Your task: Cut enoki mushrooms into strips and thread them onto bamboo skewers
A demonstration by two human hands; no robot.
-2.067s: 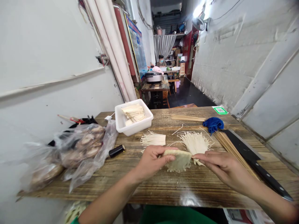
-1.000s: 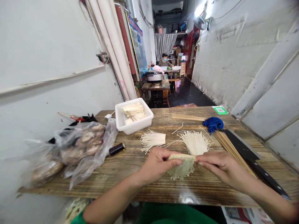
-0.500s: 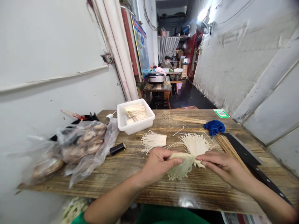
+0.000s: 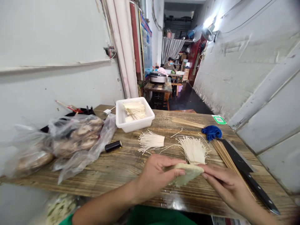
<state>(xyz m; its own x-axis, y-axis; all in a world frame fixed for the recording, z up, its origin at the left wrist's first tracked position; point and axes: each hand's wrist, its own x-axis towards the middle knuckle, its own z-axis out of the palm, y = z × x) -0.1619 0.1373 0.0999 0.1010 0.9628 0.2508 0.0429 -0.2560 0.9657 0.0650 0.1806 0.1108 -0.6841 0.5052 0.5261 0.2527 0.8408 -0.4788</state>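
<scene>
My left hand (image 4: 161,172) pinches a flattened bunch of enoki mushrooms (image 4: 187,175) between thumb and fingers, above the near part of the wooden table. At the bunch's right end, my right hand (image 4: 226,178) grips its edge with thumb and fingertips. The held bunch is pale, and its lower side is slightly blurred. Just beyond my hands lies a fanned pile of enoki (image 4: 192,150). A smaller enoki fan (image 4: 152,141) rests to its left, stems pointing right.
A white plastic tub (image 4: 134,125) holds skewered enoki. Bagged brown mushrooms (image 4: 86,134) and a black cylinder (image 4: 113,146) lie left. Bamboo skewers (image 4: 226,156), a cleaver (image 4: 241,159) and a blue cloth (image 4: 212,132) lie right. A masked person (image 4: 170,65) sits far back.
The held bunch is turned and spread wider between my hands, with its edge now reaching my right fingertips. The camera view has shifted slightly.
</scene>
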